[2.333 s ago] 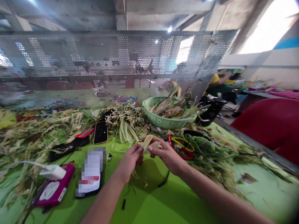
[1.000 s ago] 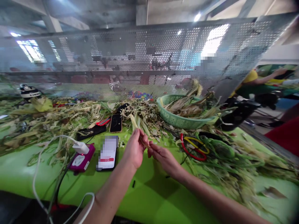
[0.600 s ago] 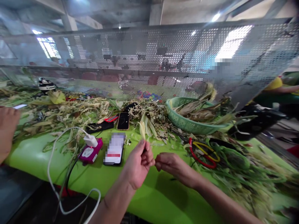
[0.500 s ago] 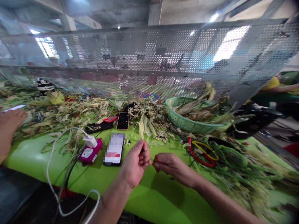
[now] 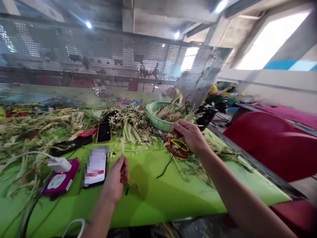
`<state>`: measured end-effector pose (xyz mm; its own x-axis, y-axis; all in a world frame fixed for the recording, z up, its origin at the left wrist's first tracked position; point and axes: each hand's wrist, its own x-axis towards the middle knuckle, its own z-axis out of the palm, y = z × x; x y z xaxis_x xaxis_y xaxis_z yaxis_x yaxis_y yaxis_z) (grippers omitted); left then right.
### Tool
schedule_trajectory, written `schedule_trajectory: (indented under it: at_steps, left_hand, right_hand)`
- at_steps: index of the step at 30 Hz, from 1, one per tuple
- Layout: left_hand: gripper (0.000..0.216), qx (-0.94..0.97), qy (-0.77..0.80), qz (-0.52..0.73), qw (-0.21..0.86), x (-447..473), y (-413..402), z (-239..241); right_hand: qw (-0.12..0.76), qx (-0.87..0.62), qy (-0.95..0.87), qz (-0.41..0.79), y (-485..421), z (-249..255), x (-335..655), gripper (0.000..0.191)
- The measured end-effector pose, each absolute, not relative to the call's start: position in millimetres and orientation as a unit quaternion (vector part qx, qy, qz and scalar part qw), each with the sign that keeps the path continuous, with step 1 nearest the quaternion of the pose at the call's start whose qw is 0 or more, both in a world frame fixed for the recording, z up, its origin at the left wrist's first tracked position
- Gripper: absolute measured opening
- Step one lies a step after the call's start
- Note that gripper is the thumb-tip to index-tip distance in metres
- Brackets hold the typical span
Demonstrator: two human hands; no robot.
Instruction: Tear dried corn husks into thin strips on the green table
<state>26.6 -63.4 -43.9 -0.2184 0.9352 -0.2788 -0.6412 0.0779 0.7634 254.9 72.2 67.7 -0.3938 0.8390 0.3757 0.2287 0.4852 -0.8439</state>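
Observation:
My left hand [image 5: 116, 178] hovers low over the bright green table [image 5: 158, 201], fingers pinched round a thin strip of corn husk [image 5: 122, 147] that sticks up from it. My right hand [image 5: 189, 135] is stretched forward to the right, above the red and yellow scissors [image 5: 177, 147] and just short of the green basket [image 5: 157, 120] full of husks. Its fingers are curled; anything inside them is hidden. A heap of pale husks [image 5: 131, 127] lies between the two hands at the back.
Phones [image 5: 104, 132] [image 5: 95, 166] and a pink power strip [image 5: 60, 180] with a white plug lie at the left. A perforated metal screen [image 5: 111, 66] closes the far side. A red chair [image 5: 272, 138] stands right of the table edge. Another person sits beyond the screen's end.
My hands were together at the husk strip; now the right hand has left it and reached forward toward the basket, while the left keeps the strip and has dropped lower. The view swung right.

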Motion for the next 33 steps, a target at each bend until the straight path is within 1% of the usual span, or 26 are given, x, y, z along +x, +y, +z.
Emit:
schedule_trajectory:
  at_steps: [2, 3, 6, 8, 12, 15, 18, 22, 25, 28, 31, 33]
  left_hand:
    - [0.036, 0.180, 0.419, 0.653, 0.605, 28.5, -66.8, -48.4]
    - [0.036, 0.183, 0.414, 0.653, 0.607, 28.7, -68.4, -49.1]
    - [0.035, 0.189, 0.401, 0.656, 0.611, 27.6, -72.6, -47.2]
    - [0.035, 0.197, 0.396, 0.653, 0.615, 26.7, -74.2, -45.6]
    - [0.034, 0.213, 0.389, 0.651, 0.616, 26.1, -74.6, -46.5]
    - [0.031, 0.215, 0.387, 0.654, 0.613, 26.3, -74.2, -48.6]
    - [0.026, 0.207, 0.381, 0.659, 0.614, 26.6, -74.1, -50.4]
    - [0.017, 0.205, 0.371, 0.667, 0.613, 27.4, -73.6, -54.1]
    - [0.020, 0.214, 0.389, 0.665, 0.601, 28.7, -73.1, -55.8]
    - [0.025, 0.230, 0.407, 0.662, 0.586, 29.9, -73.5, -55.3]
    - [0.027, 0.252, 0.399, 0.660, 0.585, 30.4, -75.0, -53.8]
    - [0.026, 0.262, 0.392, 0.663, 0.582, 30.4, -76.0, -53.0]
  right_hand:
    - [0.383, -0.376, -0.786, 0.307, 66.4, 72.8, 266.3, 0.029]
    - [0.349, -0.382, -0.809, 0.279, 61.7, 71.3, 270.6, 0.028]
    - [0.207, -0.376, -0.877, 0.216, 43.4, 52.8, 278.1, 0.024]
    - [0.131, -0.358, -0.906, 0.182, 31.3, 33.8, 279.7, 0.020]
    - [0.067, -0.349, -0.930, 0.097, 15.8, 1.7, 278.4, 0.018]
    - [0.038, -0.358, -0.932, 0.047, 11.7, -6.7, 275.4, 0.016]
    - [0.053, -0.364, -0.928, 0.055, 9.9, -5.9, 273.3, 0.013]
    - [0.127, -0.399, -0.893, 0.164, 5.8, -0.9, 270.9, 0.012]
    - [0.161, -0.423, -0.864, 0.221, -1.0, 4.4, 263.8, 0.011]
    - [0.191, -0.387, -0.879, 0.204, -8.0, 8.1, 253.1, 0.011]
    - [0.192, -0.343, -0.904, 0.166, -5.8, 7.8, 249.5, 0.013]
    - [0.189, -0.354, -0.908, 0.121, 5.8, 7.1, 256.0, 0.016]
